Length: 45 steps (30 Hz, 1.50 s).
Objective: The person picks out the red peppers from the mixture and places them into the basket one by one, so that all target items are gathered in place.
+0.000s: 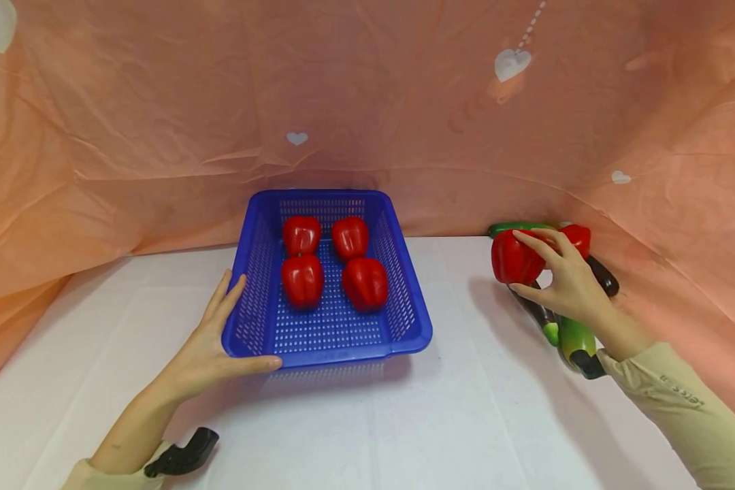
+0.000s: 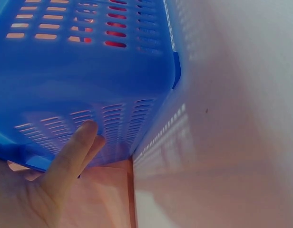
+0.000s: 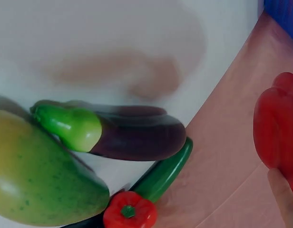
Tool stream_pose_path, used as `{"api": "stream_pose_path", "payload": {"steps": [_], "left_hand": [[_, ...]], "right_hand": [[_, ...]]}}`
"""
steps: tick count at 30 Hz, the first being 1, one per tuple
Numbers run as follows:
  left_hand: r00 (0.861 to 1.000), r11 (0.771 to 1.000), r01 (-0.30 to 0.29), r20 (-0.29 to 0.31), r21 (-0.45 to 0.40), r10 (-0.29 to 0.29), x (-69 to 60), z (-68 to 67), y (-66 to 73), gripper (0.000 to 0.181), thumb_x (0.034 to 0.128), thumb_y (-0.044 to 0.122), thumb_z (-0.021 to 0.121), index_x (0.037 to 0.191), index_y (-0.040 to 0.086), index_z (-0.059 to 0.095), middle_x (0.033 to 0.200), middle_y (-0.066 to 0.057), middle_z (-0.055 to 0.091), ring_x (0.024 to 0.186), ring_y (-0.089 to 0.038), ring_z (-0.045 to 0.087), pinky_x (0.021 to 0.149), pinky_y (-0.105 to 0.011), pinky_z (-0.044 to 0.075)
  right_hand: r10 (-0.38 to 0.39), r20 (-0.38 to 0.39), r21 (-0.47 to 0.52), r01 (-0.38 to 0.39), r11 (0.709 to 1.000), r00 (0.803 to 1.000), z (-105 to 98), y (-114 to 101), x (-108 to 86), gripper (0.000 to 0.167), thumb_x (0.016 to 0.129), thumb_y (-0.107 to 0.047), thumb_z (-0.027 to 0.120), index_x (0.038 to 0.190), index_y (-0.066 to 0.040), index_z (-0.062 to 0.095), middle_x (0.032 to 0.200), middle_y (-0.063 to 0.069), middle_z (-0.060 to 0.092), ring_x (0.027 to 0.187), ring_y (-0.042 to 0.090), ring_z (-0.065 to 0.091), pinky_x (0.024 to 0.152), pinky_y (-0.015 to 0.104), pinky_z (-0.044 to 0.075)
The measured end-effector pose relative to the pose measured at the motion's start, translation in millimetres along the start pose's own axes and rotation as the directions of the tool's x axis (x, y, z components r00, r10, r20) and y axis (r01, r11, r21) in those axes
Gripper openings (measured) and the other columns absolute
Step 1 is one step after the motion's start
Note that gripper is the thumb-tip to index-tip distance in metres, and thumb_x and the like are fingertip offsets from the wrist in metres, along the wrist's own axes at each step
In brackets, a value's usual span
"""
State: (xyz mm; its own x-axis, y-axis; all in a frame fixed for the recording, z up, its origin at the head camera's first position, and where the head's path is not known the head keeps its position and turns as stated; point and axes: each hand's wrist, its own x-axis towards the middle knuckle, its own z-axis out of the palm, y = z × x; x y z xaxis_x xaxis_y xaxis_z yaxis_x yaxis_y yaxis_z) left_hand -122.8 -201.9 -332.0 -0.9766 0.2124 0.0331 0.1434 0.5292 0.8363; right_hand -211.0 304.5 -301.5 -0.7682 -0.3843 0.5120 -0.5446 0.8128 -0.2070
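A blue perforated basket point(image 1: 327, 355) stands on the white table, with several red bell peppers point(image 1: 365, 284) in it. My left hand point(image 1: 205, 350) rests at its near left corner, fingers spread along the left side and thumb along the front rim; in the left wrist view the fingers of this hand point(image 2: 65, 175) lie against the basket wall point(image 2: 80, 76). At the right, my right hand point(image 1: 566, 279) holds a red bell pepper point(image 1: 514, 257) between thumb and fingers, above the table. The right wrist view shows that pepper point(image 3: 277, 128) at its right edge, with a fingertip under it.
Below and beside my right hand lie an eggplant point(image 3: 141, 137), a green-yellow mango-like fruit point(image 3: 42, 175), a green cucumber-like vegetable point(image 3: 168, 173) and another red pepper point(image 3: 119, 216). A second dark eggplant point(image 1: 603, 275) is at the far right. An orange cloth point(image 1: 343, 88) hangs behind the table.
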Motion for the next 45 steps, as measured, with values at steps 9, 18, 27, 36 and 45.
{"api": "stream_pose_path", "payload": {"steps": [9,18,27,36,45], "left_hand": [[1.000,1.000,-0.006,0.001,-0.001,0.006,0.1,-0.1,-1.0,0.124,0.0662,0.029,0.087,0.156,0.023,0.001,0.161,-0.004,-0.017,0.143,-0.050,-0.002,0.098,-0.080,0.012],[1.000,1.000,-0.006,-0.003,0.005,0.006,-0.6,-0.3,-0.5,0.124,0.0660,0.030,0.087,0.156,0.023,0.002,0.161,-0.003,-0.016,0.144,-0.050,-0.001,0.099,-0.080,0.013],[1.000,1.000,-0.007,-0.004,0.004,0.007,-0.9,0.3,-0.6,0.124,0.0658,0.029,0.087,0.156,0.024,0.002,0.161,-0.004,-0.016,0.143,-0.050,-0.001,0.099,-0.080,0.013],[1.000,1.000,-0.006,-0.007,0.006,0.006,-1.3,0.5,-0.7,0.124,0.0655,0.030,0.087,0.156,0.024,0.002,0.161,-0.002,-0.016,0.144,-0.050,-0.001,0.099,-0.080,0.013],[1.000,1.000,0.004,-0.003,-0.005,-0.004,-1.0,0.6,-0.3,0.124,0.0659,0.030,0.087,0.156,0.025,0.001,0.161,-0.001,-0.017,0.144,-0.048,-0.003,0.099,-0.080,0.012]], "right_hand": [[-0.026,0.045,0.007,0.026,1.000,0.999,3,-10,4.0,0.088,0.060,-0.006,0.088,0.139,-0.013,0.049,0.132,0.021,0.044,0.113,0.039,0.048,0.084,0.064,0.048],[-0.056,0.048,0.015,0.055,0.998,0.997,8,-18,6.3,0.087,0.060,-0.006,0.088,0.138,-0.012,0.050,0.133,0.022,0.044,0.111,0.040,0.049,0.078,0.060,0.053],[-0.075,0.064,0.050,0.072,0.996,0.995,11,-29,10.4,0.085,0.061,-0.005,0.088,0.137,-0.011,0.050,0.133,0.020,0.045,0.111,0.039,0.052,0.076,0.058,0.055],[-0.082,0.077,0.067,0.077,0.995,0.994,16,-45,15.9,0.087,0.062,-0.010,0.089,0.139,-0.014,0.049,0.135,0.020,0.045,0.107,0.039,0.058,0.075,0.054,0.057],[-0.114,0.051,0.117,0.108,0.987,0.992,14,-61,26.5,0.090,0.060,-0.008,0.090,0.140,-0.013,0.048,0.137,0.018,0.045,0.109,0.034,0.057,0.070,0.049,0.058]]}}
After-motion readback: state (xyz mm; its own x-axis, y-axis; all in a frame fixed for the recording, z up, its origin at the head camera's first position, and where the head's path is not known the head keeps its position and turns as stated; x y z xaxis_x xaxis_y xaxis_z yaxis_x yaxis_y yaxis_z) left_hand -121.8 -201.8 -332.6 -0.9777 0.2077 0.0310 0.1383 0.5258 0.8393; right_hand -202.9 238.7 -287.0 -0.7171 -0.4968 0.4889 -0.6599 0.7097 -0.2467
